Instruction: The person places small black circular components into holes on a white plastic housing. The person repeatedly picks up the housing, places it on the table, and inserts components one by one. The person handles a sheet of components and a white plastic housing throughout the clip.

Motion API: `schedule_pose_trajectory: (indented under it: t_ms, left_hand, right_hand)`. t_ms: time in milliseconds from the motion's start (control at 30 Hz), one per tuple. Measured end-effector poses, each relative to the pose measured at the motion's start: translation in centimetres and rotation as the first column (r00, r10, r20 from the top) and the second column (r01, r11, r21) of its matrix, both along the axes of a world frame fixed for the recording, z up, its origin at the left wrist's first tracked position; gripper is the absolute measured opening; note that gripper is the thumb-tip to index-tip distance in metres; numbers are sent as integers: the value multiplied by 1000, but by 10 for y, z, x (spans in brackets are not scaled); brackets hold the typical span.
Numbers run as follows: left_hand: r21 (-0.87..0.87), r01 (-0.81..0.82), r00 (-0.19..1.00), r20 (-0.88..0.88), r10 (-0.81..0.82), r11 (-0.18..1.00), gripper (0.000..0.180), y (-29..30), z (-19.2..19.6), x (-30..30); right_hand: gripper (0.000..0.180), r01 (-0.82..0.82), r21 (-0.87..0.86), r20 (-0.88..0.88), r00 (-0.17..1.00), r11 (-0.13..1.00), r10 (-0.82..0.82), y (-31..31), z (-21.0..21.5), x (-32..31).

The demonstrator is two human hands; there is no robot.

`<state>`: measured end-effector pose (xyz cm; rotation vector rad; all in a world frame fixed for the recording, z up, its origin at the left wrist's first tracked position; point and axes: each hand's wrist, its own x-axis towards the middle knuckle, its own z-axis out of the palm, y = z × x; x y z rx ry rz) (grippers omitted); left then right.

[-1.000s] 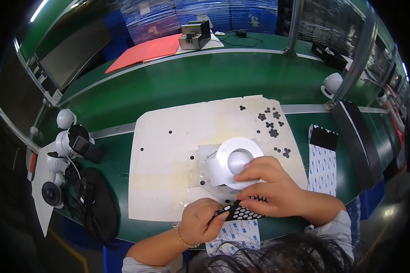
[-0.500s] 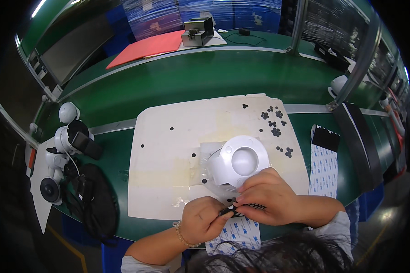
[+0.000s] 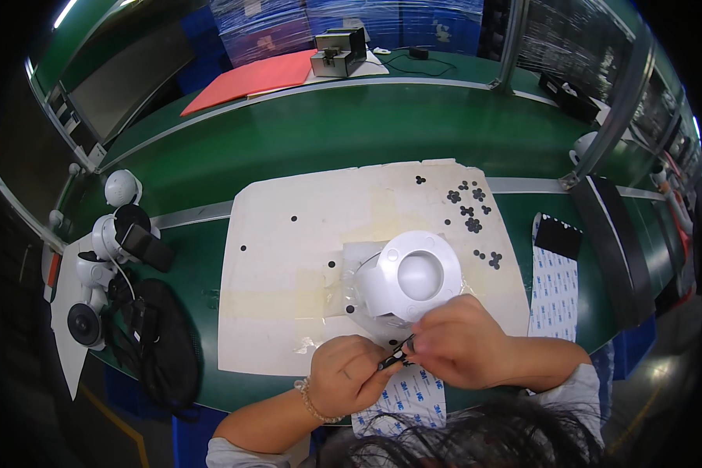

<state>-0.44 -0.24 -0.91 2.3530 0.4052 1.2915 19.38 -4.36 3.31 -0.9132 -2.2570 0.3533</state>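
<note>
My left hand is closed on the top edge of a sheet of black adhesive pads, whose white printed backing hangs below. Close beside it, my right hand pinches a small dark bit at the sheet's edge; its fingers are partly blurred and I cannot tell whether the bit is free of the sheet. Just beyond my hands, a white plastic base with a large round opening lies on a piece of clear wrap. Black round pads sit near it on the pale board.
More black pads are scattered at the board's right. A second backing sheet lies right of the board, before a long black piece. White cameras and a black bag are at left. A metal box stands behind.
My right hand has shifted slightly down and right, its fingers curling more over the sheet's edge. My left hand stays almost in place. The white base has barely moved.
</note>
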Motion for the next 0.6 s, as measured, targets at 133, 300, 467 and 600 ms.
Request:
schedule_pose_trajectory:
  t_ms: [133,300,467,600]
  left_hand:
    - [4,12,1000,-13,-12,1000,14,1,2,0]
    - [-1,10,1000,-21,-10,1000,14,1,1,0]
    - [-72,-48,997,-67,43,996,15,2,2,-2]
    - [-63,-12,998,-59,9,998,14,2,3,2]
  right_hand:
    - [38,51,217,-122,992,975,-24,-2,-4,-5]
    - [38,19,216,-130,991,976,10,2,-10,-5]
    - [36,-170,253,-73,978,952,194,-1,-5,2]
    - [29,-67,218,-395,906,974,151,1,-9,-12]
